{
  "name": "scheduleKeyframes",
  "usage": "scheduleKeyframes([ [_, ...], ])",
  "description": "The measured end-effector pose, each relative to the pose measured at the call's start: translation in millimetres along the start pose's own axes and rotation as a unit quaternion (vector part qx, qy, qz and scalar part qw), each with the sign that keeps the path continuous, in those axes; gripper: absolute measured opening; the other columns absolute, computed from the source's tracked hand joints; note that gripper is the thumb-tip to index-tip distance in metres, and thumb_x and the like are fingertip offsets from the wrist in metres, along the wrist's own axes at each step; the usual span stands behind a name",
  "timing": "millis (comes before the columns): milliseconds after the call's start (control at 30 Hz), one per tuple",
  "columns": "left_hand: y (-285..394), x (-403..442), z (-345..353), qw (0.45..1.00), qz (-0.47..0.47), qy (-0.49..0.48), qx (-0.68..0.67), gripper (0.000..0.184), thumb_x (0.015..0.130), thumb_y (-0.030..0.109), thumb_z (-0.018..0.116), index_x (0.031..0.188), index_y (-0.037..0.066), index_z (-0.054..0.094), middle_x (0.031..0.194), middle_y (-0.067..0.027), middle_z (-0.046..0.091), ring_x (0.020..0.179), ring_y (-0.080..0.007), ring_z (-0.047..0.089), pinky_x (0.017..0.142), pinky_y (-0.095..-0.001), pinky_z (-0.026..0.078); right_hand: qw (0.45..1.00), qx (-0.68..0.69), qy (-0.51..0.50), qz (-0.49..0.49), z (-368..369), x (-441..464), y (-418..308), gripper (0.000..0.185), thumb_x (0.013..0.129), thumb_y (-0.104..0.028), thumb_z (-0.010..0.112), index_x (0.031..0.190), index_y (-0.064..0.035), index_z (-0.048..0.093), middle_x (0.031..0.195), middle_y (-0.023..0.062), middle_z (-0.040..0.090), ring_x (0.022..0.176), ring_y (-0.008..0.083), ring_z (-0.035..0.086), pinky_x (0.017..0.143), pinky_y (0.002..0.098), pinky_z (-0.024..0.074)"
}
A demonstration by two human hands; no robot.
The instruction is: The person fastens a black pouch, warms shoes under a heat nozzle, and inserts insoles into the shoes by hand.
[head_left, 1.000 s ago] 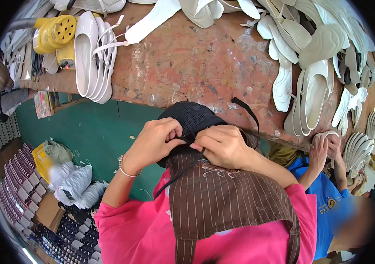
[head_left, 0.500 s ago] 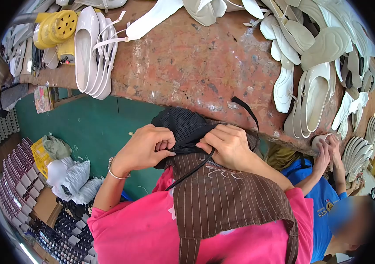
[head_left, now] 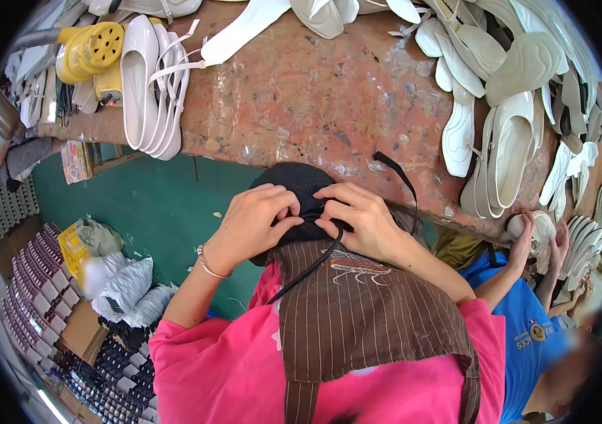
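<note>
A black mesh fabric piece (head_left: 294, 177) sits at the front of my waist, just below the table's near edge. My left hand (head_left: 262, 219) pinches it from the left, fingers curled in. From the other side my right hand (head_left: 357, 219) grips the same fabric with bent fingers, close to my left hand. A thin black cord (head_left: 308, 272) runs from near my right fingers down across the brown striped apron (head_left: 372, 318). What lies between the fingertips is partly hidden. Beyond my right hand, a black strap (head_left: 398, 169) curves over the table edge.
The worn reddish table (head_left: 280, 106) spans the front. White shoes (head_left: 149, 92) and a yellow machine part (head_left: 96, 49) stand on its left; insoles (head_left: 527, 67) and more shoes (head_left: 509, 162) pile at right. A co-worker in blue (head_left: 509, 304) handles a pale piece there. Bags (head_left: 128, 290) lie on the floor.
Both hands have shifted on the black mesh fabric, and its top now looks rounder. My right fingers have moved slightly left and up. The apron's embroidery shows more.
</note>
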State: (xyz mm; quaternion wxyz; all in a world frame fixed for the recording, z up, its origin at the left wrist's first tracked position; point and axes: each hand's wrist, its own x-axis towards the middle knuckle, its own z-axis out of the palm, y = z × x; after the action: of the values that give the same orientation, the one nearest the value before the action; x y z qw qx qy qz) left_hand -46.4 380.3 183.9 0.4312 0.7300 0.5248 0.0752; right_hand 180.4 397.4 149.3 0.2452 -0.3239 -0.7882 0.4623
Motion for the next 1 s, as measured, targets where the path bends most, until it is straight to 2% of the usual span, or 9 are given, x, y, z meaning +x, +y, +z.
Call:
scheduleKeyframes([
  [200,-4,7,3,0.99,-0.013,0.022,-0.138,0.013,0.079,0.004,0.074,0.084,0.001,0.062,0.077,-0.007,0.057,0.07,-0.0212,0.057,0.066,-0.0329,0.046,1.0,0.008,0.0,0.01,-1,-1,3,0.02,0.076,-0.007,0.078,0.078,-0.0011,0.059,0.109,0.0118,0.066,0.097,0.0314,0.064,0.077,0.0406,0.0549],
  [300,-1,19,14,0.986,-0.001,0.046,-0.16,0.012,0.079,0.003,0.074,0.085,0.0,0.063,0.078,-0.0074,0.059,0.071,-0.0211,0.058,0.067,-0.0324,0.047,0.997,0.051,-0.029,0.041,-8,-1,3,0.017,0.075,0.0,0.074,0.083,-0.0012,0.059,0.109,0.0129,0.065,0.099,0.0325,0.064,0.083,0.0393,0.0534],
  [400,1,28,12,0.989,0.027,0.042,-0.138,0.012,0.079,0.003,0.073,0.084,-0.001,0.064,0.077,-0.0076,0.058,0.071,-0.0202,0.058,0.067,-0.0315,0.047,0.979,0.167,-0.084,0.084,-27,5,4,0.019,0.075,0.006,0.067,0.091,-0.0012,0.059,0.111,0.0145,0.064,0.101,0.0307,0.063,0.09,0.0365,0.0498],
  [500,1,31,10,0.989,0.021,0.035,-0.145,0.011,0.079,0.003,0.074,0.084,-0.001,0.065,0.076,-0.0074,0.059,0.071,-0.018,0.058,0.066,-0.0302,0.046,0.92,0.333,-0.095,0.182,-34,9,17,0.023,0.076,0.009,0.061,0.097,-0.001,0.06,0.114,0.0157,0.062,0.105,0.0274,0.062,0.095,0.0342,0.046],
  [633,3,22,0,0.981,-0.06,0.025,-0.182,0.01,0.078,0.003,0.075,0.084,-0.001,0.067,0.077,-0.0074,0.06,0.071,-0.018,0.058,0.066,-0.0299,0.046,0.958,0.184,-0.118,0.184,-32,37,-1,0.012,0.082,0.001,0.07,0.093,0.0007,0.065,0.089,0.0118,0.068,0.086,0.0208,0.067,0.079,0.0323,0.0506],
  [667,3,19,-3,0.979,-0.084,0.022,-0.187,0.01,0.078,0.003,0.075,0.084,-0.001,0.067,0.077,-0.0074,0.06,0.071,-0.0182,0.058,0.066,-0.0298,0.046,0.962,0.193,-0.088,0.173,-26,38,0,0.011,0.081,-0.004,0.075,0.087,0.0012,0.067,0.075,0.0102,0.068,0.074,0.0198,0.067,0.071,0.0329,0.0504],
  [767,-5,7,0,0.975,-0.072,0.043,-0.204,0.018,0.078,0.005,0.074,0.094,0.003,0.067,0.077,-0.0068,0.058,0.074,-0.0203,0.059,0.069,-0.0325,0.048,0.953,0.21,-0.101,0.195,-16,42,2,0.01,0.079,-0.004,0.076,0.083,0.0011,0.068,0.072,0.0106,0.068,0.071,0.0201,0.067,0.069,0.0333,0.0498],
  [967,-2,0,3,0.998,-0.026,0.045,-0.026,0.03,0.069,0.002,0.081,0.092,0.002,0.062,0.076,-0.0086,0.059,0.069,-0.0227,0.059,0.065,-0.0333,0.049,0.978,0.074,-0.11,0.16,-25,41,-10,0.009,0.078,-0.004,0.074,0.079,0.0011,0.067,0.067,0.0135,0.065,0.064,0.0271,0.063,0.07,0.0383,0.0475],
  [1000,-2,0,4,0.999,-0.003,0.042,-0.022,0.026,0.07,0.003,0.08,0.085,0.001,0.059,0.074,-0.0098,0.058,0.069,-0.0247,0.06,0.065,-0.0348,0.05,0.981,0.065,-0.106,0.152,-25,41,-12,0.008,0.077,-0.003,0.074,0.079,0.0009,0.067,0.068,0.0139,0.065,0.064,0.0282,0.062,0.072,0.0388,0.0471],
])
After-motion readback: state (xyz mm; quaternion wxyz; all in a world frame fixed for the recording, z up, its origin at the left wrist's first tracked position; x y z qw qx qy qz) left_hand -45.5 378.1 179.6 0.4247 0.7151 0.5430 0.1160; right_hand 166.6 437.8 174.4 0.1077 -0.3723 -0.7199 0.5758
